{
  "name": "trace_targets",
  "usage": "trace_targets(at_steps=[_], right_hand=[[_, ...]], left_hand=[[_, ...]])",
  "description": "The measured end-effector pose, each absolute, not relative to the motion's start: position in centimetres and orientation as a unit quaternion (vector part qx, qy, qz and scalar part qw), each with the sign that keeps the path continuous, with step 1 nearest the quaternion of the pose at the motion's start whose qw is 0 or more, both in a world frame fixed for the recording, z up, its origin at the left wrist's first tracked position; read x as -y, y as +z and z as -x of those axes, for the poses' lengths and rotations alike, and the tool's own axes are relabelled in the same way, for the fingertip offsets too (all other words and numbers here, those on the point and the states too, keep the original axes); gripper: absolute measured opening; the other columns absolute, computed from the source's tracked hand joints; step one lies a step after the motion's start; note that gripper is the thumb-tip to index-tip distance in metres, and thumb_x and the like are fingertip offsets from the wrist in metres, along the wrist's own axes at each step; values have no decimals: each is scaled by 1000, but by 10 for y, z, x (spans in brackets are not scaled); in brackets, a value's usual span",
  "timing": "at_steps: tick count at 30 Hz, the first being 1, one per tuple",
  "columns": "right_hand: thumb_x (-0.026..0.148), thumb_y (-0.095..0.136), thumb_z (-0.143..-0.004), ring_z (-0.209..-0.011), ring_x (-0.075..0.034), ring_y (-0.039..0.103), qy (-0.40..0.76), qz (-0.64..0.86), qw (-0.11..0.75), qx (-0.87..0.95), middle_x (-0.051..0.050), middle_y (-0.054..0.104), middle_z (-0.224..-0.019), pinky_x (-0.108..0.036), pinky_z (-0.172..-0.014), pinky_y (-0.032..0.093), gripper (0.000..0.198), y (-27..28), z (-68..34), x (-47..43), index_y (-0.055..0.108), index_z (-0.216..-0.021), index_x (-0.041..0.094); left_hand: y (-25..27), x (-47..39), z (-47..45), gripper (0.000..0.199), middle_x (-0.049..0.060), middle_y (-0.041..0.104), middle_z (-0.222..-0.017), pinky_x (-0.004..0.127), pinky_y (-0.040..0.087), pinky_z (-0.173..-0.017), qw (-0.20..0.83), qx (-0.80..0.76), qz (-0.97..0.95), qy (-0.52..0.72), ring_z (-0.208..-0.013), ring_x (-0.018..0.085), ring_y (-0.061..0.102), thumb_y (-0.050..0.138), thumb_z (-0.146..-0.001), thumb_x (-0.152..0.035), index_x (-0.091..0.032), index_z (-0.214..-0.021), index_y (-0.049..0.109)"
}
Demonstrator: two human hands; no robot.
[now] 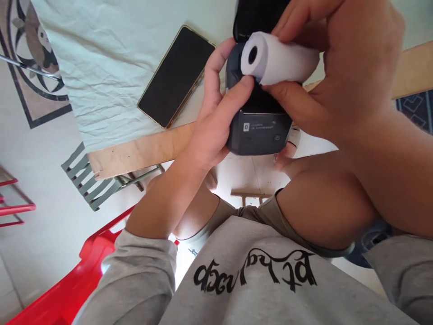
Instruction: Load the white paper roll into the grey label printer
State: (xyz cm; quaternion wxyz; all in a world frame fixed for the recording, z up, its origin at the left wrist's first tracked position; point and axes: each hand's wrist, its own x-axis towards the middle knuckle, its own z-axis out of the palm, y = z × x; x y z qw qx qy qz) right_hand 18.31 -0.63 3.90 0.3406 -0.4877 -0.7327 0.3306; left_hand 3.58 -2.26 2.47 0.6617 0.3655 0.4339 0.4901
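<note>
A person's left hand (pixel 216 110) grips a dark portable printer (pixel 259 135), its lid (pixel 255 20) raised, while the right hand (pixel 361 72) pinches a white paper roll (pixel 287 58) at the mouth of the open compartment (pixel 265 101); a dark-screened smartphone (pixel 176 76) lies on the pale green tablecloth (pixel 111 58) near the left hand.

White paper roll (pixel 287 58) at open dark printer (pixel 259 133)
</note>
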Motion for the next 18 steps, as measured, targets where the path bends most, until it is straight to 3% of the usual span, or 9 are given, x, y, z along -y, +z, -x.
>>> trace_targets(at_steps=[2, 6, 9, 12, 16, 18], right_hand=[[43, 39, -69, -102, 13, 40, 214, 496, 294, 788, 9, 39, -115, 6, -94, 37, 53, 37, -185, 4, 47, -111, 11], [43, 31, -75, -99, 22, 36, 116, 500, 233, 826, 14, 44, -106, 20, -94, 25, 43, 33, -189, 0, 50, -100, 14], [44, 30, -75, -99, 23, 33, 113, 499, 245, 824, 15, 46, -100, 23, -96, 19, 42, 36, -189, 5, 55, -89, 14], [42, 36, -73, -92, 22, 33, 104, 475, 252, 836, 14, 47, -94, 20, -98, 25, 35, 38, -187, 14, 59, -84, 17], [43, 49, -67, -99, 19, 36, 115, 376, 256, 883, 16, 48, -97, 9, -115, 30, 30, 35, -187, 16, 62, -84, 22], [43, 51, -63, -102, 18, 38, 243, 345, 292, 858, 14, 49, -97, 12, -111, 31, 35, 32, -190, 11, 62, -86, 18]], left_hand=[[22, 22, -34, 42, -2, 57, -99, 23, 54, -69, 675, -409, -378, 483, -93, 16, 65, 38, -83, -29, -25, -124, 30], [20, 19, -29, 35, -2, 56, -105, 25, 55, -74, 680, -388, -380, 493, -98, 17, 64, 39, -82, -30, -24, -116, 36], [23, 18, -26, 31, -2, 57, -104, 31, 54, -90, 689, -382, -371, 492, -109, 18, 60, 35, -83, -32, -23, -112, 40], [23, 18, -24, 28, -3, 56, -107, 31, 49, -102, 712, -352, -370, 483, -120, 16, 53, 34, -84, -29, -23, -110, 42], [16, 18, -22, 35, -5, 56, -102, 34, 48, -102, 713, -341, -381, 480, -123, 17, 51, 39, -78, -13, -25, -112, 39], [14, 18, -23, 47, -5, 57, -107, 35, 52, -96, 713, -350, -383, 471, -120, 19, 52, 47, -71, -10, -29, -113, 39]])
